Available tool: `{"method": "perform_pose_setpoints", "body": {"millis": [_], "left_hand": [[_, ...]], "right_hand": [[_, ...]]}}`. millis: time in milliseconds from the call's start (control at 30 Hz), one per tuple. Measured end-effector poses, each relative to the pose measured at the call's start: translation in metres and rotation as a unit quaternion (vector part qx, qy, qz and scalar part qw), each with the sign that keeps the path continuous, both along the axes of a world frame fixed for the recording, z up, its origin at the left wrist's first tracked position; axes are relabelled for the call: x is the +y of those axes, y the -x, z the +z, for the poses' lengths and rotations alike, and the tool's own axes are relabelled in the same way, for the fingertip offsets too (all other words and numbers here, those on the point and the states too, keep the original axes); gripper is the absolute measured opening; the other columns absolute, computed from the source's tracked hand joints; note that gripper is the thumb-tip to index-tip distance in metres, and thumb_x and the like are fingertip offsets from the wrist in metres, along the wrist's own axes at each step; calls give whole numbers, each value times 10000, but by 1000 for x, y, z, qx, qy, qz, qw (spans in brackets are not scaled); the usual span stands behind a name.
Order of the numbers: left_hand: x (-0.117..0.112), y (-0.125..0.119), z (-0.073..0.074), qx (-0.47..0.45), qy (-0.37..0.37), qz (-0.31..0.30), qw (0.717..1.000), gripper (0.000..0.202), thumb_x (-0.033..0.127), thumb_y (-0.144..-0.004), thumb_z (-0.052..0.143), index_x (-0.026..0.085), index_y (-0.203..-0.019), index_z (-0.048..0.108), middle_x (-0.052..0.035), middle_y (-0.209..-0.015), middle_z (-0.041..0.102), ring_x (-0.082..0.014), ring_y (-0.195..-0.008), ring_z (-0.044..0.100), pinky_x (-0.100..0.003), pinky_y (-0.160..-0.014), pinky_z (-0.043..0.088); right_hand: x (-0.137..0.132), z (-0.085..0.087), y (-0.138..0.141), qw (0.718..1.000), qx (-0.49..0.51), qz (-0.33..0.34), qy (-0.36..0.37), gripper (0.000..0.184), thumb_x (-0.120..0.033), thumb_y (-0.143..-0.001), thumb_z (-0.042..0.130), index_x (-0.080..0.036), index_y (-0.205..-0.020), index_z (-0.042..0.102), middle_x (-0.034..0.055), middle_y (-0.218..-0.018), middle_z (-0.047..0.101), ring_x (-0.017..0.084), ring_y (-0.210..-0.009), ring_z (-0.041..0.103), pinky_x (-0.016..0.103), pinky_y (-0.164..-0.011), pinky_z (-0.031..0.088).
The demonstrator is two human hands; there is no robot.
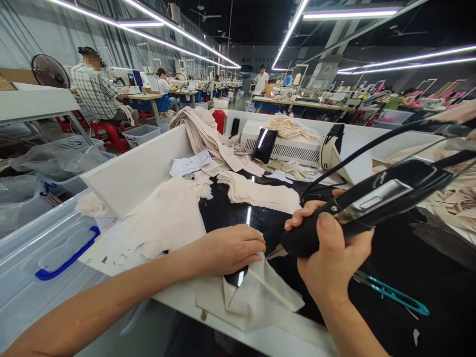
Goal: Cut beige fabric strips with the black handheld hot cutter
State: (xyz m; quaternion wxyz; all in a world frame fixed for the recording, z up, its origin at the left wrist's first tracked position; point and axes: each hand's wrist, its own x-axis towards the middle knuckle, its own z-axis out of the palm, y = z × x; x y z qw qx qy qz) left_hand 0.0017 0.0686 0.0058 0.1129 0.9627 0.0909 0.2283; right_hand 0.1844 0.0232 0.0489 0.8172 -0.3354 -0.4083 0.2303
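Black handheld tool (375, 198) gripped tight in right hand (330, 258) | pale cloth (269, 285) at white table (178, 296) front edge, left hand (230, 248) curled at its top; pinching or pressing, I can't tell | risks, I judge: black cable (372, 143) snags, tool jerks into left hand; cloth slips over edge if pressure eases

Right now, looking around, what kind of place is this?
Probably a sewing workshop: machine tables run into the distance, pale cut fabric is piled up close by, and there's what looks like a red thread spool.
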Motion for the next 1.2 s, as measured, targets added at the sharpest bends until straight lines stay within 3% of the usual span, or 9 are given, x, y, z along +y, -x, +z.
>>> {"method": "perform_pose_setpoints", "body": {"millis": [133, 367, 667, 900, 1200], "left_hand": [[12, 0, -2, 32, 27, -16, 999, 290, 254, -1163, 481, 127, -1255, 724, -130, -1257, 760, -248, -1196, 705, -341, -1095, 550], [8, 15, -3, 26, 79, -6, 997, 302, 290, -1167, 491, 170, -1302, 734, -118, -1344, 736, -235, -1267, 691, -317, -1149, 521], [7, 12, -4, 19, 80, -5, 997, 311, 274, -1165, 487, 143, -1284, 744, -142, -1335, 742, -243, -1249, 698, -341, -1144, 534], [8, 15, -5, 21, 92, 6, 996, 300, 274, -1162, 504, 167, -1295, 751, -111, -1353, 733, -229, -1252, 703, -337, -1175, 526], [13, 23, -4, 25, 38, 74, 996, 305, 303, -1178, 465, 184, -1227, 742, -82, -1239, 752, -222, -1192, 710, -337, -1067, 578]], "right_hand": [[-3, 0, 1, 1000, 0, 2, 2, 452, -373, -807, 897, -263, -1152, 626, -58, -777, 693, 145, -581, 632, 268, -532, 567], [-3, 4, 1, 1000, 13, 11, 1, 479, -350, -811, 894, -250, -1188, 617, -61, -768, 695, 149, -577, 628, 276, -527, 580], [8, 3, 5, 1000, 7, 13, -9, 428, -357, -840, 864, -260, -1135, 569, -69, -796, 680, 141, -597, 625, 276, -544, 574], [11, -2, 5, 999, -34, 10, -15, 348, -382, -915, 838, -265, -1090, 560, -70, -825, 679, 127, -612, 639, 282, -572, 593], [-12, 5, -32, 995, -78, -57, 18, 392, -469, -885, 895, -285, -1031, 581, -40, -890, 698, 157, -641, 654, 342, -629, 602]]}}
